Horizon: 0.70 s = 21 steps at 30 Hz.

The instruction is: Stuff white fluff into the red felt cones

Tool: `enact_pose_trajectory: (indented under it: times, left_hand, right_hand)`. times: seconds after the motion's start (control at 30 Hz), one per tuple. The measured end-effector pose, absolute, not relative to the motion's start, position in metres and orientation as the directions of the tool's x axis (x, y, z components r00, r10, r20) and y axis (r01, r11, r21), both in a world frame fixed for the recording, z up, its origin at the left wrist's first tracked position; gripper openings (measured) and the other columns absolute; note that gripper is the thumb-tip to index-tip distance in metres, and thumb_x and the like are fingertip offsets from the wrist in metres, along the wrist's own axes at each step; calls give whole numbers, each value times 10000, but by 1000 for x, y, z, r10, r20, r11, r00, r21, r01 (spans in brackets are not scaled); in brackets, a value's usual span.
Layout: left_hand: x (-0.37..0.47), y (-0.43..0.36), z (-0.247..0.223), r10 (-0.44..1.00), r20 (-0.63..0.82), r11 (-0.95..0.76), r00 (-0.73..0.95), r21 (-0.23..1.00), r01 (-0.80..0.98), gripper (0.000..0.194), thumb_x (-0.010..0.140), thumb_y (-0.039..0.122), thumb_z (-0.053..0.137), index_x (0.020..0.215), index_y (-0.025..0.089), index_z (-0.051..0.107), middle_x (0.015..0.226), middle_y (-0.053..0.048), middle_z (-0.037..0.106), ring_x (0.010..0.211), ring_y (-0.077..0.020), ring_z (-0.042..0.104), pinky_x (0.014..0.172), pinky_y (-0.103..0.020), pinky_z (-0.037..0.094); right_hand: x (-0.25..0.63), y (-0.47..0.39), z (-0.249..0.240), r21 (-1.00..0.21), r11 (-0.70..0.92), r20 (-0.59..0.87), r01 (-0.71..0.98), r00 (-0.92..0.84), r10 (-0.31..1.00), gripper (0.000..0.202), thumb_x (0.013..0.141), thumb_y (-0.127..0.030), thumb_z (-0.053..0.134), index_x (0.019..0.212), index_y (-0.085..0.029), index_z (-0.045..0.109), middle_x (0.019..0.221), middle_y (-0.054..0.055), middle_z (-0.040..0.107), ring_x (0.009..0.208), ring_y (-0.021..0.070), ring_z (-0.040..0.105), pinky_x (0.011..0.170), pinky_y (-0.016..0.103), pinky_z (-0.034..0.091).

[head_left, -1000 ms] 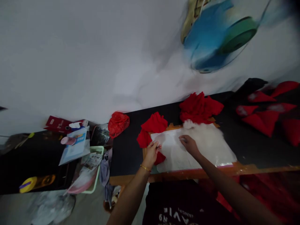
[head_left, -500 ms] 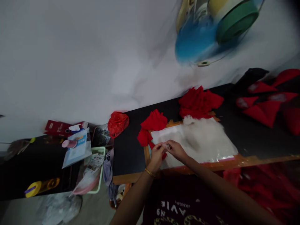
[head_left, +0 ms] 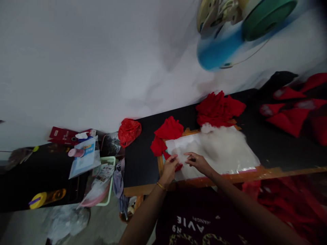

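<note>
A thin, pale tuft of white stuffing (head_left: 181, 157) stretches between my two hands, blurred against the white sheet. My left hand (head_left: 169, 169), with a yellow bracelet at the wrist, pinches its left side. On its right side, the curled fingertips of my right hand (head_left: 198, 162) hold it. Red cloth pieces (head_left: 169, 129) lie just beyond my left hand, and a red strip shows behind its fingers. To the right of my hands a big heap of white stuffing (head_left: 224, 141) spreads over the white sheet (head_left: 186, 174).
Behind the stuffing sits a pile of red cloth (head_left: 218, 109); red cone-shaped pieces (head_left: 288, 120) lie at right. A red plastic bag (head_left: 129, 132) rests on the black table (head_left: 139, 166). Left are a green basket (head_left: 111, 185) and a yellow-capped bottle (head_left: 47, 198). A blurred fan (head_left: 222, 51) hangs above.
My hands have come apart, the right moving rightward from the left, with the pale stuffing drawn out between them. The view has shifted slightly.
</note>
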<state>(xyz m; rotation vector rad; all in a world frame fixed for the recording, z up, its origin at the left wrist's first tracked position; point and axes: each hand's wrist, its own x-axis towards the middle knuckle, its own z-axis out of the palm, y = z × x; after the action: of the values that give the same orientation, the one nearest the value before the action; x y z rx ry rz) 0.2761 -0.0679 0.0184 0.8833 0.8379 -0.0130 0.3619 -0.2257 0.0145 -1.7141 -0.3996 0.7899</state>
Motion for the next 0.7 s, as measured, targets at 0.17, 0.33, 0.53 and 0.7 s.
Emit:
enact_pose_trajectory:
  times: [0.17, 0.33, 0.53, 0.7]
  left_hand:
    - [266, -69, 11, 163, -648, 528, 744, 694, 488, 675, 528, 222, 882, 1134, 150, 592, 760, 19, 644, 608, -116, 588, 590, -239, 455]
    - [245, -56, -7, 243, -577, 97, 780, 815, 572, 695, 738, 328, 762, 1351, 164, 480, 976, -74, 680, 817, -194, 657, 725, -323, 527]
    - [206, -47, -33, 369, -336, -628, 867, 597, 499, 621, 738, 131, 658, 1349, 147, 549, 1380, -188, 551, 1329, -359, 467, 1121, -484, 348]
    - [216, -55, -39, 219, -306, -861, 927, 385, 331, 560, 844, 146, 553, 1403, 129, 518, 1422, -197, 540, 1310, -343, 496, 1099, -483, 352]
  right_hand:
    - [352, -227, 19, -964, -252, -178, 79, 513, 840, 327, 810, -413, 671, 1049, -197, 732, 790, 9, 730, 694, 161, 622, 683, 260, 491]
    - [346, -246, 3, -931, -366, -281, -14, 667, 690, 321, 821, -479, 619, 854, -187, 747, 765, 53, 744, 677, 190, 651, 657, 280, 500]
    - [339, -278, -19, -817, -529, -493, -227, 752, 438, 416, 784, -541, 555, 890, -174, 717, 748, 45, 711, 583, 177, 619, 606, 297, 502]
    - [323, -282, -19, -796, -568, -527, -211, 704, 477, 435, 793, -567, 528, 914, -186, 700, 707, 20, 684, 581, 173, 605, 602, 295, 480]
